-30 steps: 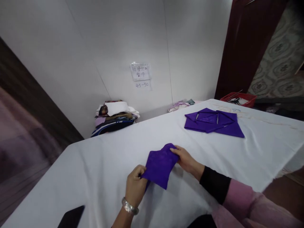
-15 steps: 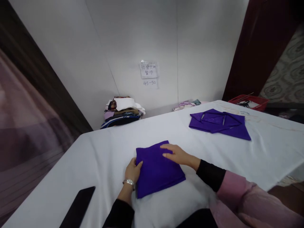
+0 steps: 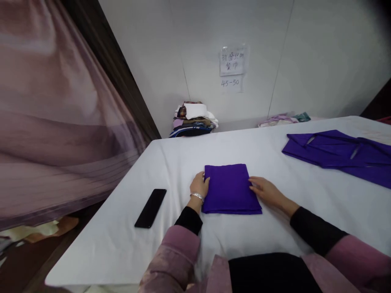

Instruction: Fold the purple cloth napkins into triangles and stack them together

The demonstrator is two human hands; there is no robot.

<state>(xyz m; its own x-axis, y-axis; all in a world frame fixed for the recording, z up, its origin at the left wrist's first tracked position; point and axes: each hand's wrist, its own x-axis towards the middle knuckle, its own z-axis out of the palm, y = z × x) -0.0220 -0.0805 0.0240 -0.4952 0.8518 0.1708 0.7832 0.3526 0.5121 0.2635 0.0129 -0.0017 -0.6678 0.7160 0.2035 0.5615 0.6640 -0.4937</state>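
Observation:
A purple cloth napkin (image 3: 229, 189), folded into a thick square, lies flat on the white-covered table in front of me. My left hand (image 3: 199, 185) grips its left edge, thumb on top and the other fingers partly hidden behind the side. A silvery bracelet circles that wrist. At the right edge, my right hand (image 3: 266, 191) touches the cloth with its fingertips, thumb and forefinger stretched out and apart. Farther right lies more purple cloth (image 3: 332, 150), loosely folded with small gaps showing, cut off by the frame.
A black phone (image 3: 150, 208) lies left of my left arm. By the wall, a pile of folded clothes (image 3: 194, 120) stands beyond the far edge of the white table (image 3: 106, 248), with more fabric (image 3: 282, 119) to its right. A pink curtain (image 3: 58, 114) hangs at left.
My right hand has gone from above the napkin to its right edge. The napkin now sits squarer to me. My view has turned left, bringing more curtain and the whole phone into sight.

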